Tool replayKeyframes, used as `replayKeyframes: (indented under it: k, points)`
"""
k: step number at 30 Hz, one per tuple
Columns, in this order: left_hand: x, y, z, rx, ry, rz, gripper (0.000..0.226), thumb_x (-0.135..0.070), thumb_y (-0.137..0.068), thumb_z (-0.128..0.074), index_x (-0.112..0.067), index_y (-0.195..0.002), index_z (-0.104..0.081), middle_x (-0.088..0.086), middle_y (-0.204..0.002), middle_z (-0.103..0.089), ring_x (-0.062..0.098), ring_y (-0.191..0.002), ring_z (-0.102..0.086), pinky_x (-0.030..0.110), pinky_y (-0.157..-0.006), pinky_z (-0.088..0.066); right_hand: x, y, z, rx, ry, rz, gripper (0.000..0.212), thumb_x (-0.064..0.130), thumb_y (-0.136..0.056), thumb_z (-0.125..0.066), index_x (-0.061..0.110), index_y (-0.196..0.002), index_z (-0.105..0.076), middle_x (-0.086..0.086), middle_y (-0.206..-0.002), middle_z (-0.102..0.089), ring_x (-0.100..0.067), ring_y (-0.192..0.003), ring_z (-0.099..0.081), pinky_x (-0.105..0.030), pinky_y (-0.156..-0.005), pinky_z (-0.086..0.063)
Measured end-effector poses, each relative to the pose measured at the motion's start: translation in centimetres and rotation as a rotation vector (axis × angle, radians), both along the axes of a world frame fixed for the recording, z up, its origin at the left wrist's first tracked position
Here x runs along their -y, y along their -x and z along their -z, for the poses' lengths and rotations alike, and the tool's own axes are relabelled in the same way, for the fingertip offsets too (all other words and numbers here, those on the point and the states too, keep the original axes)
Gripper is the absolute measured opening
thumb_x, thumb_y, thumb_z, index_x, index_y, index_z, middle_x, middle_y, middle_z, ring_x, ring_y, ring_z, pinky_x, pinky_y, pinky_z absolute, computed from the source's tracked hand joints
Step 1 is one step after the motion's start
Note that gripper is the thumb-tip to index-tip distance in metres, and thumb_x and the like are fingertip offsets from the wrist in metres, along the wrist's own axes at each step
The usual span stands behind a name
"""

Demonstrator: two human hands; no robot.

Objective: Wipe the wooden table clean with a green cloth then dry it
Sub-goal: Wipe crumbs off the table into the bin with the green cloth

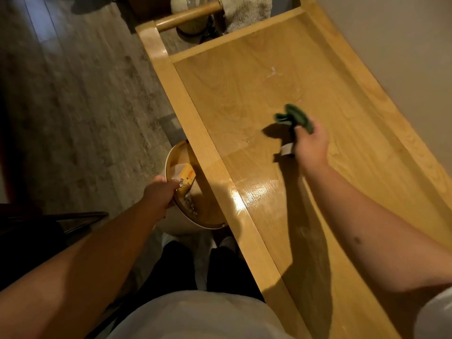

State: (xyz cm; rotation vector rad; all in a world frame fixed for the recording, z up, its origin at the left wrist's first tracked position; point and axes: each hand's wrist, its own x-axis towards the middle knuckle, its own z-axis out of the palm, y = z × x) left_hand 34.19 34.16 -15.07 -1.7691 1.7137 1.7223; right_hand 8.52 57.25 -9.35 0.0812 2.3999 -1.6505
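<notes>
The wooden table (305,99) runs from lower right to the top of the head view, with pale smears near its far end and a glossy patch near me. My right hand (311,143) hovers just above the tabletop's middle, shut on a bunched green cloth (294,117) whose white tag hangs below the fingers. My left hand (159,194) grips the rim of a round white bin (193,221) tucked against the table's left edge, below tabletop height.
Inside the bin lie a yellow carton (188,173) and small crumbs. Grey wood floor spreads to the left. A dark chair (61,223) stands at lower left. A wall borders the table's right side. A rug and dark items sit beyond the table's far end.
</notes>
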Motion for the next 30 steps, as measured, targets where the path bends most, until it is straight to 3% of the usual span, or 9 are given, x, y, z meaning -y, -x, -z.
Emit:
replayKeyframes:
  k: [4, 5, 7, 10, 14, 18, 22, 27, 30]
  points:
    - [0.9, 0.6, 0.3, -0.024, -0.003, -0.028, 0.024, -0.022, -0.088, -0.064, -0.022, -0.111, -0.058, 0.010, -0.103, -0.067, 0.028, -0.094, -0.066, 0.038, -0.068, -0.055, -3.2, 6.8, 2.0, -0.098, -0.197, 0.180, 0.032, 0.024, -0.097, -0.053, 0.012, -0.126, -0.062, -0.003, -0.115, -0.064, -0.018, -0.106, -0.059, -0.017, -0.079, -0.039]
    - [1.1, 0.7, 0.4, -0.029, -0.006, -0.034, 0.024, -0.022, -0.086, -0.066, -0.023, -0.109, -0.059, 0.010, -0.103, -0.068, 0.028, -0.095, -0.066, 0.038, -0.069, -0.056, -3.6, 7.8, 2.9, -0.082, -0.284, 0.122, 0.039, 0.034, -0.098, -0.051, 0.016, -0.132, -0.058, -0.002, -0.123, -0.062, -0.022, -0.118, -0.056, -0.020, -0.086, -0.037]
    - [1.6, 1.0, 0.6, -0.040, -0.011, -0.050, 0.028, -0.025, -0.083, -0.070, -0.023, -0.110, -0.062, 0.009, -0.103, -0.069, 0.028, -0.095, -0.067, 0.037, -0.068, -0.056, -4.0, 8.5, 4.7, -0.070, -0.603, -0.125, 0.063, 0.055, -0.098, -0.041, 0.019, -0.150, -0.038, -0.008, -0.154, -0.040, -0.028, -0.145, -0.029, -0.036, -0.111, -0.029]
    - [2.5, 1.4, 1.1, -0.038, 0.000, -0.064, 0.038, -0.027, -0.084, -0.071, -0.019, -0.120, -0.062, 0.008, -0.105, -0.069, 0.028, -0.096, -0.067, 0.038, -0.069, -0.058, -3.2, 8.9, 6.1, -0.201, -0.908, -0.331, 0.084, 0.068, -0.094, -0.035, 0.016, -0.157, -0.016, -0.014, -0.165, -0.012, -0.032, -0.152, -0.004, -0.051, -0.118, -0.015]
    - [2.8, 1.5, 1.3, -0.005, 0.027, -0.016, 0.034, -0.025, -0.086, -0.065, -0.015, -0.119, -0.062, 0.012, -0.109, -0.067, 0.032, -0.100, -0.065, 0.049, -0.085, -0.058, -1.4, 8.8, 6.0, -0.258, -0.925, -0.437, 0.081, 0.063, -0.095, -0.038, 0.016, -0.157, -0.017, -0.014, -0.165, -0.012, -0.032, -0.152, -0.007, -0.050, -0.119, -0.018]
    - [2.8, 1.9, 0.9, -0.021, 0.046, -0.018, 0.029, -0.021, -0.088, -0.063, -0.011, -0.116, -0.063, 0.015, -0.105, -0.067, 0.031, -0.095, -0.065, 0.043, -0.076, -0.058, 1.5, 6.3, 5.9, -0.323, -0.893, -0.585, 0.076, 0.056, -0.096, -0.043, 0.016, -0.156, -0.020, -0.012, -0.165, -0.014, -0.030, -0.152, -0.009, -0.049, -0.117, -0.023]
    - [2.9, 2.0, 0.3, -0.019, 0.061, -0.012, 0.029, -0.021, -0.085, -0.066, -0.010, -0.111, -0.064, 0.018, -0.105, -0.067, 0.035, -0.097, -0.066, 0.054, -0.086, -0.058, 4.6, 1.3, 5.9, -0.344, -0.846, -0.706, 0.073, 0.050, -0.095, -0.047, 0.019, -0.156, -0.022, -0.009, -0.165, -0.014, -0.027, -0.152, -0.009, -0.046, -0.119, -0.021]
    - [3.2, 2.1, 0.0, -0.032, 0.050, -0.040, 0.020, -0.017, -0.082, -0.066, -0.009, -0.101, -0.062, 0.019, -0.097, -0.066, 0.032, -0.088, -0.065, 0.040, -0.067, -0.056, 7.6, -5.1, 5.5, -0.386, -0.829, -0.836, 0.072, 0.048, -0.094, -0.045, 0.021, -0.157, -0.021, -0.008, -0.165, -0.014, -0.026, -0.152, -0.009, -0.045, -0.119, -0.018]
    - [3.6, 2.2, -0.2, -0.043, 0.023, -0.049, 0.013, -0.016, -0.082, -0.066, -0.012, -0.094, -0.062, 0.018, -0.096, -0.065, 0.032, -0.087, -0.064, 0.041, -0.068, -0.056, 8.9, -8.5, 5.6, -0.425, -0.808, -0.901, 0.071, 0.042, -0.092, -0.049, 0.021, -0.156, -0.025, -0.008, -0.164, -0.020, -0.028, -0.151, -0.014, -0.046, -0.119, -0.022]
